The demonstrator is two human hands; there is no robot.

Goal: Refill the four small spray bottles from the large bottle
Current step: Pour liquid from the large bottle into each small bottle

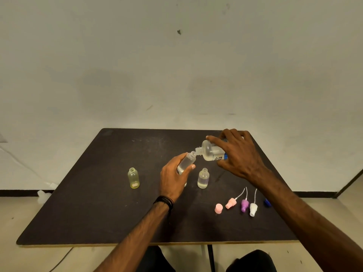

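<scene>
Single view only, worn on the person's head; it looks forward and steeply down across a dark table [98,213], whose near edge runs along the lower part of the frame and far edge sits at mid-height; the lens is wide-angle, so a pale wall [176,65] fills the whole upper half; both forearms enter from the bottom edge, placing the camera close above the work at centre right; floor shows at lower left and far right; no second view shares the scene.
</scene>
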